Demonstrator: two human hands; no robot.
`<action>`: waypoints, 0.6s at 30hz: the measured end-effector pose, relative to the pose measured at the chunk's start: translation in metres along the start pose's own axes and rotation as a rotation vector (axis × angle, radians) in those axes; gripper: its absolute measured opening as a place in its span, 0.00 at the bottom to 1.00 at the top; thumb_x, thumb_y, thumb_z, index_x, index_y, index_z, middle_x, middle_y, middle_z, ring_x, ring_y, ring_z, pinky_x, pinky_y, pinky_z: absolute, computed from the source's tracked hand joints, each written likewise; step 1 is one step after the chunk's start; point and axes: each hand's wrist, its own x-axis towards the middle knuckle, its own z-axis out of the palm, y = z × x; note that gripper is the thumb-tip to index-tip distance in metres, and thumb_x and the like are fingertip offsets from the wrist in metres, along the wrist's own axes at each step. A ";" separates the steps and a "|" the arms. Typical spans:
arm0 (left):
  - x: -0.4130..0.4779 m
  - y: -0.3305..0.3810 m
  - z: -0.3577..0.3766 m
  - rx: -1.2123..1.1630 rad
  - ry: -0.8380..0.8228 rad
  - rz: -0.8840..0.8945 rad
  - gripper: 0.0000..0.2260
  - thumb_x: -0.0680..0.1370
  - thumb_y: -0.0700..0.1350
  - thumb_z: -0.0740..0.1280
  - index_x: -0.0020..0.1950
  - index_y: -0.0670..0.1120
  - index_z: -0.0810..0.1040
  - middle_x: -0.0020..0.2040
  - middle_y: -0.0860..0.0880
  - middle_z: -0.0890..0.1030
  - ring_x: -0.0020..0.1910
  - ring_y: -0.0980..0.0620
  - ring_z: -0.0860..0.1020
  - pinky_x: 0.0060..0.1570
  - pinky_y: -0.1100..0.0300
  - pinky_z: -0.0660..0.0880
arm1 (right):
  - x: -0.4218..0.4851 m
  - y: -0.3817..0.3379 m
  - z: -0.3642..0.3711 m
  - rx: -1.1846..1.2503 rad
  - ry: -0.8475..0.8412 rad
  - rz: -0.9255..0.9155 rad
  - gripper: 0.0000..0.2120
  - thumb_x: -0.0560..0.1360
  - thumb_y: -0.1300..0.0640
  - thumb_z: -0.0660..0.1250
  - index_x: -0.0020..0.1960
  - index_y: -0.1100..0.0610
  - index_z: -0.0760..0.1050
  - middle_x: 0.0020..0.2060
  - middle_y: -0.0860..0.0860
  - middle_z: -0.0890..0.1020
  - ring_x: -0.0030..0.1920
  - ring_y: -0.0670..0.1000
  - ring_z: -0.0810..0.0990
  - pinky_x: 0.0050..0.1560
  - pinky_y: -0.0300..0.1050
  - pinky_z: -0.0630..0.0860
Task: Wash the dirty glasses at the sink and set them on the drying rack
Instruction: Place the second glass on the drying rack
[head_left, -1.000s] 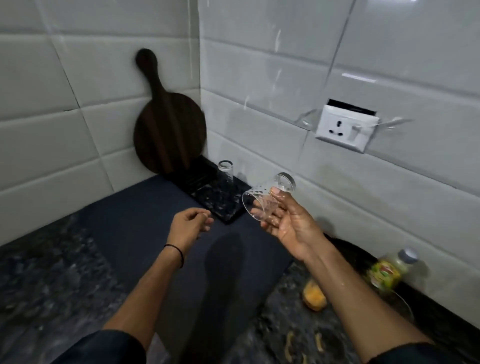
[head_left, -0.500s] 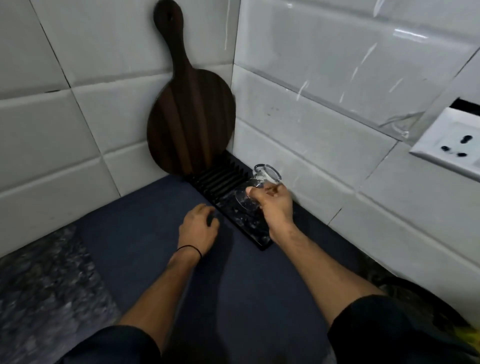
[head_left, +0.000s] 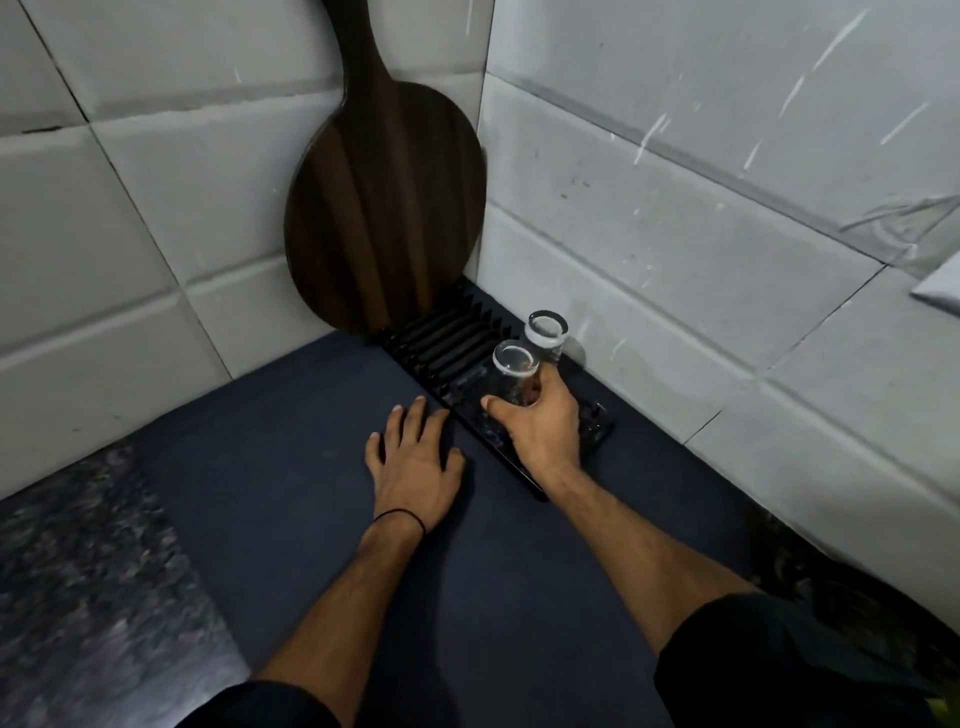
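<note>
Speckled worktop (head_left: 78, 571) is showing at far left, with a dark blue mat (head_left: 285, 415) lying over it. The left hand (head_left: 415, 462) is lying flat on the mat, fingers spread and straight, holding nothing, its fingertips just beside the near edge of the black drying rack (head_left: 441, 343). A dark wooden board (head_left: 384, 208) is leaning upright in the tiled corner, at the rack's far end. The right hand (head_left: 540, 426) is curling round the nearer glass (head_left: 511, 366), thumb on its left side. This glass is standing on the rack, thick base uppermost; whether its rim is fully seated cannot be told. A second glass (head_left: 546, 332) is standing inverted just behind it, near the right wall (head_left: 675, 260).
</note>
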 end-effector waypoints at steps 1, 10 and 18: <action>0.000 0.000 0.000 0.002 -0.003 0.001 0.25 0.81 0.54 0.59 0.78 0.55 0.61 0.81 0.52 0.53 0.80 0.49 0.47 0.76 0.43 0.43 | -0.001 0.001 0.001 -0.013 0.003 -0.007 0.23 0.64 0.52 0.80 0.55 0.48 0.75 0.51 0.46 0.83 0.51 0.46 0.82 0.57 0.49 0.80; -0.003 0.002 0.000 0.045 -0.015 0.006 0.25 0.82 0.55 0.56 0.79 0.55 0.59 0.82 0.51 0.52 0.80 0.48 0.46 0.77 0.43 0.43 | 0.001 0.005 -0.004 -0.076 -0.082 -0.009 0.27 0.65 0.49 0.79 0.60 0.50 0.73 0.55 0.47 0.82 0.56 0.49 0.81 0.61 0.53 0.78; -0.022 0.016 -0.014 0.026 -0.080 -0.032 0.25 0.81 0.50 0.61 0.78 0.52 0.62 0.81 0.49 0.57 0.80 0.46 0.52 0.76 0.40 0.49 | -0.014 -0.004 -0.044 -0.177 -0.171 0.056 0.35 0.70 0.51 0.78 0.71 0.57 0.69 0.65 0.54 0.75 0.65 0.54 0.75 0.65 0.51 0.74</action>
